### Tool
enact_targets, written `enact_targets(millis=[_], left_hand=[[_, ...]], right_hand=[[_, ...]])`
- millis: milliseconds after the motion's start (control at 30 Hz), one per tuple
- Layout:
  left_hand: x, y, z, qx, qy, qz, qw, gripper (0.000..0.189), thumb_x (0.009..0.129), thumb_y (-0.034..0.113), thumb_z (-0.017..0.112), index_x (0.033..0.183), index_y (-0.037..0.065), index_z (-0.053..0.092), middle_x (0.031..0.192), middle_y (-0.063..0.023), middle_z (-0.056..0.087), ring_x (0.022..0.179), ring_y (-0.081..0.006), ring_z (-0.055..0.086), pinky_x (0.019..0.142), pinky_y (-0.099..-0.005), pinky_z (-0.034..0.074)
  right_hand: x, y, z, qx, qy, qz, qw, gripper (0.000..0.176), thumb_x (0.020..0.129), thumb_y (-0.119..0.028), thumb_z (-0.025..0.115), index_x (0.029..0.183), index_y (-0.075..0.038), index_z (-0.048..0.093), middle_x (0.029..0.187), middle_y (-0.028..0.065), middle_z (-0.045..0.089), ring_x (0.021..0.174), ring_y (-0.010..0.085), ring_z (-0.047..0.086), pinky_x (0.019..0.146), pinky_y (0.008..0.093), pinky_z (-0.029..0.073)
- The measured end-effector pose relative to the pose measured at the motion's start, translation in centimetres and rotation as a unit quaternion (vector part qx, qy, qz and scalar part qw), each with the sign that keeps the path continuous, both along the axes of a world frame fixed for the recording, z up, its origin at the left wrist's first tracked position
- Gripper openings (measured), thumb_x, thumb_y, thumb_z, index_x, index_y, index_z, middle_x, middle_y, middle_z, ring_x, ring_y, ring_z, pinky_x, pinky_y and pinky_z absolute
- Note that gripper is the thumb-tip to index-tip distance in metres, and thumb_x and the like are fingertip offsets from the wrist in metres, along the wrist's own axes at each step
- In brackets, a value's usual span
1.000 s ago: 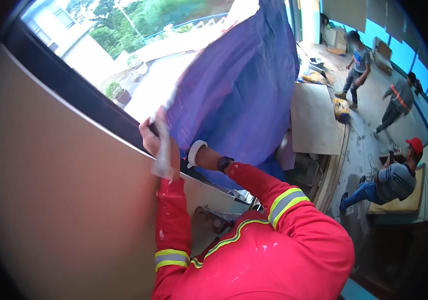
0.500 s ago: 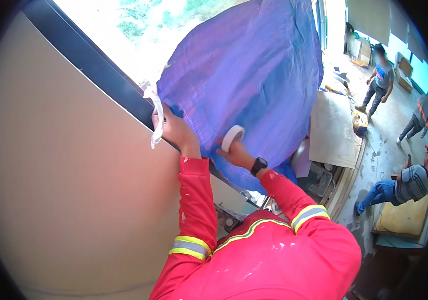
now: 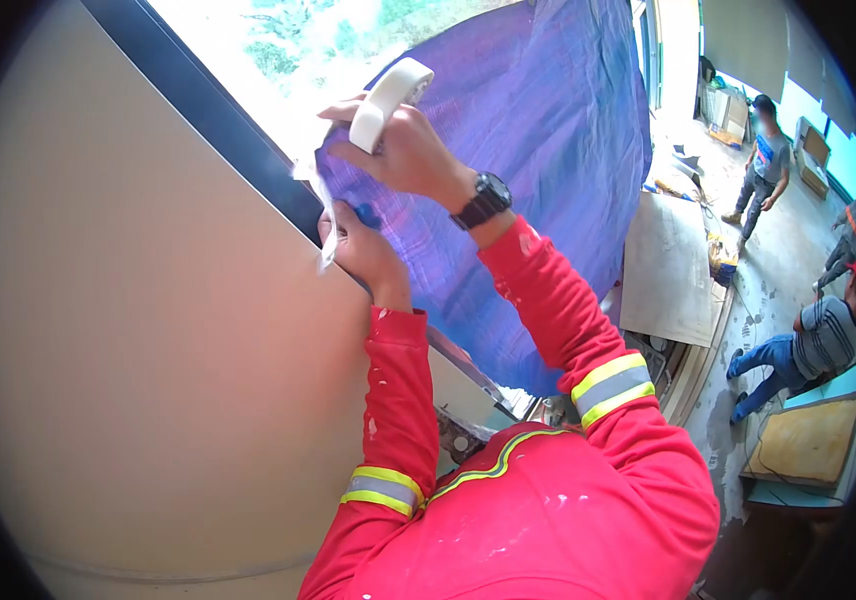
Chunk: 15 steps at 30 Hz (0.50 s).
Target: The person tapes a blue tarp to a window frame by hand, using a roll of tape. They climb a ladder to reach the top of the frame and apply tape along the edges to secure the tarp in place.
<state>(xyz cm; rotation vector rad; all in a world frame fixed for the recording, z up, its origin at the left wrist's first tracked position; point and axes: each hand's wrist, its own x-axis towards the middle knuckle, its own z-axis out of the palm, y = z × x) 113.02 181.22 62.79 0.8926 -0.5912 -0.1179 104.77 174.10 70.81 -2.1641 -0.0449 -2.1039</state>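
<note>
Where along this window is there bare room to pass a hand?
Free: uncovered glass between the dark frame and the blue tarp. Crowded: the tarp corner, where the left hand pins it and the right hand holds the masking tape roll.

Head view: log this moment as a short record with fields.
left hand: on the edge of the blue woven plastic sheet, at the black window frame
right hand: holds a white round roll of tape, above the left hand
white tape strip: hangs beside the left hand
nearby: person in striped shirt, at right
</note>
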Motion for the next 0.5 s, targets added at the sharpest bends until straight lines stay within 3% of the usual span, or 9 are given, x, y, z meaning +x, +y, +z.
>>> enact_targets(millis=[33,67,133,233,333,433,500], left_hand=[[0.0,0.4,0.0,0.009,-0.002,-0.004,1.000,0.022,0.102,0.020,0.051,0.092,0.003,0.059,0.076,0.0002,0.056,0.063,-0.0073,0.049,0.058,-0.0232,0.040],[0.0,0.7,-0.1,0.007,-0.001,-0.007,1.000,0.021,0.102,0.020,0.051,0.094,0.002,0.059,0.075,0.0002,0.056,0.063,-0.0070,0.048,0.058,-0.0230,0.040],[0.2,0.8,-0.2,0.002,0.002,-0.012,1.000,0.020,0.101,0.019,0.052,0.098,0.001,0.060,0.074,0.0002,0.055,0.064,-0.0064,0.047,0.058,-0.0227,0.039],[-0.1,1.6,0.6,0.093,-0.059,0.022,0.994,0.025,0.101,0.018,0.051,0.113,-0.003,0.058,0.087,-0.0051,0.059,0.074,-0.0109,0.053,0.067,-0.0262,0.045],[0.5,1.3,1.1,0.045,-0.223,0.182,0.957,0.044,0.101,0.028,0.052,0.125,-0.009,0.053,0.110,-0.0174,0.061,0.098,-0.0236,0.061,0.086,-0.0338,0.047],[-1.3,3.4,5.5,0.021,-0.224,0.148,0.963,0.045,0.104,0.025,0.047,0.134,-0.009,0.045,0.121,-0.0233,0.058,0.110,-0.0289,0.059,0.096,-0.0360,0.045],[-1.1,3.1,7.1,-0.039,-0.209,0.125,0.969,0.040,0.105,0.022,0.044,0.131,-0.008,0.047,0.120,-0.0227,0.058,0.110,-0.0275,0.059,0.097,-0.0356,0.044]], right_hand=[[0.5,-0.1,0.0,0.007,0.010,0.019,1.000,0.025,0.082,-0.018,0.074,0.103,-0.006,0.070,0.097,0.0146,0.071,0.074,0.0304,0.068,0.071,0.0367,0.054],[0.8,0.3,0.2,0.026,0.006,0.033,0.999,0.019,0.083,-0.019,0.074,0.096,-0.005,0.072,0.077,0.0117,0.071,0.073,0.0288,0.069,0.071,0.0349,0.055],[1.2,0.5,0.7,0.035,0.010,0.029,0.999,0.021,0.082,-0.020,0.075,0.095,-0.005,0.071,0.077,0.0117,0.070,0.072,0.0274,0.070,0.069,0.0340,0.055],[1.7,-0.3,1.5,0.052,0.040,0.028,0.997,0.022,0.082,-0.021,0.076,0.095,-0.004,0.070,0.077,0.0118,0.070,0.071,0.0256,0.070,0.067,0.0330,0.054],[1.8,-0.1,2.5,0.056,0.079,0.033,0.995,0.023,0.082,-0.022,0.076,0.096,-0.005,0.069,0.077,0.0119,0.070,0.070,0.0248,0.069,0.066,0.0329,0.053],[2.0,-0.4,3.3,0.040,0.104,0.046,0.993,0.022,0.083,-0.022,0.075,0.096,-0.005,0.069,0.076,0.0119,0.070,0.069,0.0246,0.068,0.066,0.0331,0.053],[2.1,-0.4,3.3,0.044,0.119,0.056,0.990,0.022,0.083,-0.023,0.076,0.096,-0.006,0.069,0.077,0.0117,0.070,0.070,0.0242,0.068,0.067,0.0332,0.052]])
